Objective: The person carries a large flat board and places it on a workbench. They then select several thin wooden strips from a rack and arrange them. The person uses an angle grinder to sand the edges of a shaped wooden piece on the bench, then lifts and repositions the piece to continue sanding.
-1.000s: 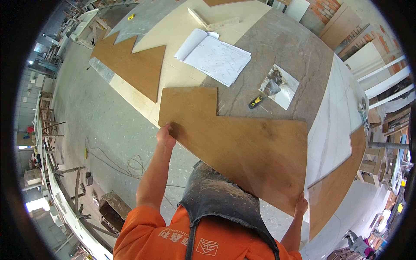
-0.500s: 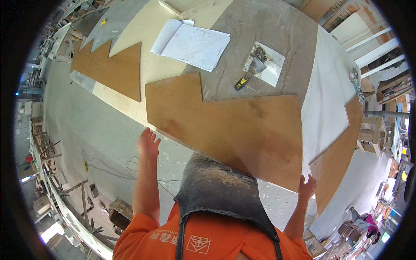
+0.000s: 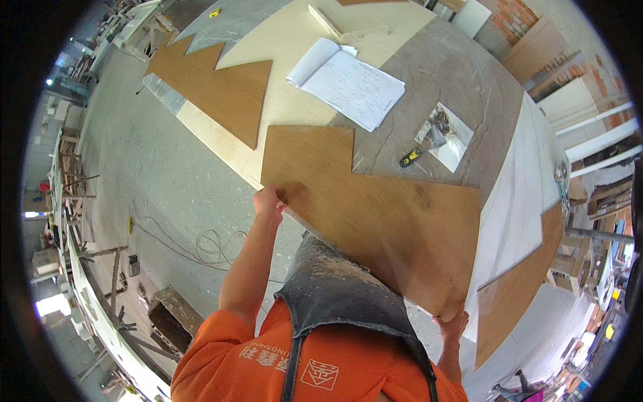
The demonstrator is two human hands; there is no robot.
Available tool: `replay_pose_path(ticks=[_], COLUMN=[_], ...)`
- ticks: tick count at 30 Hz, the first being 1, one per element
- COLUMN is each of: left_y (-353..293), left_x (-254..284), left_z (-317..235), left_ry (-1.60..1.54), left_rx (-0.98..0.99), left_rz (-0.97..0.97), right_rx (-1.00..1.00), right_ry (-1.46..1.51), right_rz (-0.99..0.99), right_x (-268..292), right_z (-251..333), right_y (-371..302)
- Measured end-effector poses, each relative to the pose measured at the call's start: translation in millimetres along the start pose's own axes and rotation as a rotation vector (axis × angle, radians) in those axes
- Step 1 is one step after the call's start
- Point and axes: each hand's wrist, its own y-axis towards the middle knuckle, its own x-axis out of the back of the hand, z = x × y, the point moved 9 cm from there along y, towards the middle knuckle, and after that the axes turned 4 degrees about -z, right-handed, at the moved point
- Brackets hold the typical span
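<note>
A large brown board (image 3: 382, 214) with a right-angled notch in its far edge lies on the table in front of me. My left hand (image 3: 269, 202) is closed on its near left corner, the fingertips partly hidden by the edge. At the near right corner my right hand (image 3: 453, 325) grips the same board, its fingers partly under the edge. To the left lies another brown board (image 3: 224, 90) with a zigzag far edge. A third brown board (image 3: 516, 288) is on the right, close to my right hand.
Beyond the notched board are a stack of white paper sheets (image 3: 351, 87) and a scraper with a black-and-yellow handle (image 3: 410, 157), its blade on a smeared white square (image 3: 459, 144). A yellow tape measure (image 3: 214, 13) sits far left. A cable (image 3: 211, 248) lies on the floor.
Both hands have gone from spread fingers beside the notched board to holding its near corners. The view has shifted, so the tabletop things appear farther right and lower.
</note>
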Motion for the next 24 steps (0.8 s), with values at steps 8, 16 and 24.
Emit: replay_pose_path(ticks=[8, 16, 24], left_y=[-0.4, 44.6, 42.2], left_x=[-10.3, -12.6, -27.7], left_z=[-24.8, -37.1, -59.5], left_ry=[-0.015, 0.041, 0.303], left_rx=[-0.078, -0.315, -0.366], left_rz=[-0.102, -0.338, -0.391], right_rx=[0.014, 0.034, 0.035], right_ry=[0.051, 0.061, 0.074], right_rz=[-0.036, -0.053, -0.020], right_x=[-3.1, 3.2, 1.5], right_z=[10.3, 41.0, 59.5], right_y=[3.3, 3.3, 4.6])
